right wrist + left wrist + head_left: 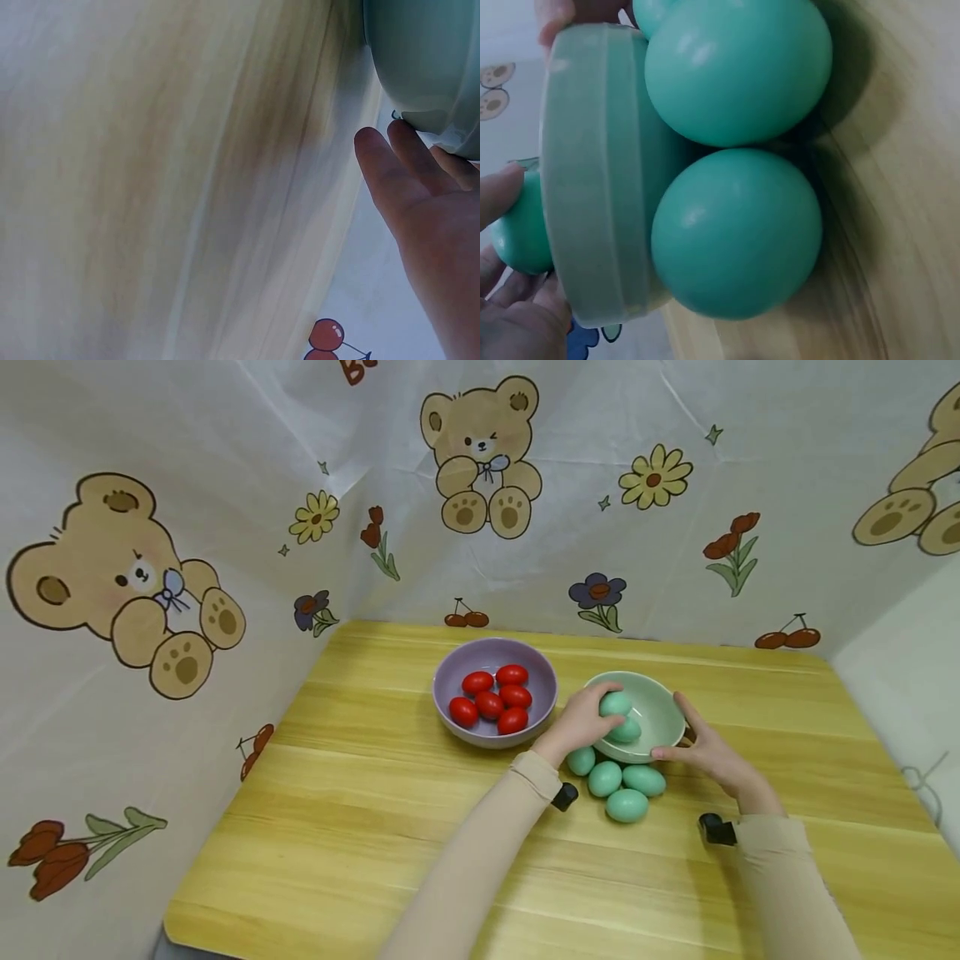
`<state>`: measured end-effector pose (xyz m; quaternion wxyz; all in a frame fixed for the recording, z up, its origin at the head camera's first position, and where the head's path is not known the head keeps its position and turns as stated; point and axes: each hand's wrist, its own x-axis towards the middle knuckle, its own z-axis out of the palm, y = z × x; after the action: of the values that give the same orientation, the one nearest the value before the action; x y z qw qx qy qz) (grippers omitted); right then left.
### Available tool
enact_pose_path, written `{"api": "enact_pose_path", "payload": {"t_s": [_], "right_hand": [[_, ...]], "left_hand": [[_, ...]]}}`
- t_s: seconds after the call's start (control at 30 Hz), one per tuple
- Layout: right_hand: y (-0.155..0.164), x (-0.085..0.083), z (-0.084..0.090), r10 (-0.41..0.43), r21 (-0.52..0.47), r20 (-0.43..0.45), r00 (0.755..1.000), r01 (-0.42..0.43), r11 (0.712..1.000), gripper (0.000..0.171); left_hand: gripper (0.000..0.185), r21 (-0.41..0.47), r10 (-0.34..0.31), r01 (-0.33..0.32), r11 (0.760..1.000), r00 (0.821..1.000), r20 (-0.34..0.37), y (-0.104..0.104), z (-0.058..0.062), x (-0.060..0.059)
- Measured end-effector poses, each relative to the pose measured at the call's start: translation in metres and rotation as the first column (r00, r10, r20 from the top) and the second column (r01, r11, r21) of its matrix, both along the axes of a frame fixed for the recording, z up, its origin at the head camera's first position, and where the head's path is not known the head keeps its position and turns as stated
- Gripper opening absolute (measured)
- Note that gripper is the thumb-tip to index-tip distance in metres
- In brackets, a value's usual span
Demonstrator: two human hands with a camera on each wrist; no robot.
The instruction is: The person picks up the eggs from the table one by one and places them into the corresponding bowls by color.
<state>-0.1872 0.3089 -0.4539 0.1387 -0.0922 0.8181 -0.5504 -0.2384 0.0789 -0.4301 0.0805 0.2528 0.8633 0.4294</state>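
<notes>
Cartoon bears, flowers and cherries cover the cloth backdrop [247, 435] behind the yellow wooden tabletop [360, 827] where you are working. Your left hand [581, 720] reaches over the near rim of the green bowl [660, 700], fingers curled round a teal egg [615, 703] that sits just above or against a second one [626, 732] already lying in the bowl. Your right hand [712, 750] lies open-fingered against the bowl's right side, fingertips touching the outer wall and steadying it; the right wrist view shows straight fingers [390, 161] meeting the bowl's underside edge.

Judged from this, you are midway through loading the teal eggs into the green bowl: one is inside, one is in your hand, and four [615, 781] lie on the tabletop, clustered just in front of the bowl. The next move calls for a gentle release low in the bowl, so the egg settles beside the other without knocking it or rolling out, while your right hand keeps the bowl from sliding.

These eggs are smooth, glossy and evenly teal, with soft highlights; in the left wrist view two [739, 232] press against the bowl's pale green, ribbed outer wall. To the left, just apart from the green bowl, a lilac bowl [453, 672] holds six red eggs [491, 702].
</notes>
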Motion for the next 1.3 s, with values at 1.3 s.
{"api": "enact_pose_path", "payload": {"t_s": [1.3], "right_hand": [[0.001,0.001,0.002,-0.007,-0.004,0.016,1.0,0.007,1.0,0.103]], "left_hand": [[0.04,-0.4,-0.11,0.096,0.911,0.994,-0.012,0.026,0.013,-0.015]]}}
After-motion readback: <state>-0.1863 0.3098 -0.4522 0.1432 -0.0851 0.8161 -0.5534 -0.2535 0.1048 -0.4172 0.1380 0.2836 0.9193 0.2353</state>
